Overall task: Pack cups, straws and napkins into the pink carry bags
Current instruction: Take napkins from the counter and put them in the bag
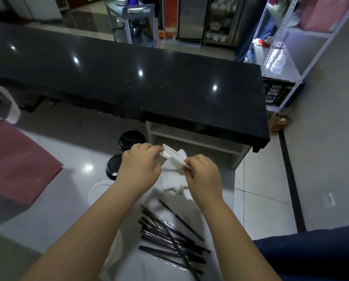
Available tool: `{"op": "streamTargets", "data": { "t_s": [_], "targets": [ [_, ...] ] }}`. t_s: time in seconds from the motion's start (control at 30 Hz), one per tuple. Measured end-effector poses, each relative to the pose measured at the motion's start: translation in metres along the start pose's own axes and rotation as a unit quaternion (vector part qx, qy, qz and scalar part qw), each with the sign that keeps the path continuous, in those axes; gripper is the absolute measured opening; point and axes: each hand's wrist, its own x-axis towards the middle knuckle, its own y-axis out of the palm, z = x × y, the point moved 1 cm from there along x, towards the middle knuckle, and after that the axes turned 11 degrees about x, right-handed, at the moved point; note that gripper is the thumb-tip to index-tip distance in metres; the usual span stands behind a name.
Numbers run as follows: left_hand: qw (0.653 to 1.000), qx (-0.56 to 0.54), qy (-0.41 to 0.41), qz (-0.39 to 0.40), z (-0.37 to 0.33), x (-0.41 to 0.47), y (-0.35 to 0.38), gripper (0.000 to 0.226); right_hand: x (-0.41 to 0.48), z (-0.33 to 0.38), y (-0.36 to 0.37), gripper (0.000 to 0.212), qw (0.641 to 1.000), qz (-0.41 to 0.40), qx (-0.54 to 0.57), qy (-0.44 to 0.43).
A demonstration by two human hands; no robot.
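Holding a white napkin stack (172, 157) in both hands, fingers curled.
Well left of the left hand (139, 165), pink carry bag (17, 159); nearer than both wrists, black straws (169, 238); just beyond the left hand, two black-lidded cups (131, 138); gripping one stack end with left hand, pinching the other with right hand (203, 173).
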Motion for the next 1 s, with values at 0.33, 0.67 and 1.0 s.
{"op": "streamTargets", "data": {
  "t_s": [0.33, 0.67, 1.0],
  "targets": [
    [0.99, -0.015, -0.104, -0.095, 0.083, -0.064, -0.06, 0.044, -0.004, 0.092, 0.024, 0.028, 0.986, 0.033, -0.041, -0.159],
    [0.987, 0.01, -0.093, -0.131, 0.213, -0.144, -0.102, 0.045, -0.032, 0.225, 0.101, 0.02, 0.979, 0.029, -0.011, -0.203],
    [0.987, 0.026, -0.064, -0.147, 0.363, -0.196, -0.119, 0.043, -0.055, 0.333, 0.184, 0.019, 0.987, -0.036, -0.025, -0.154]
  ]
}}
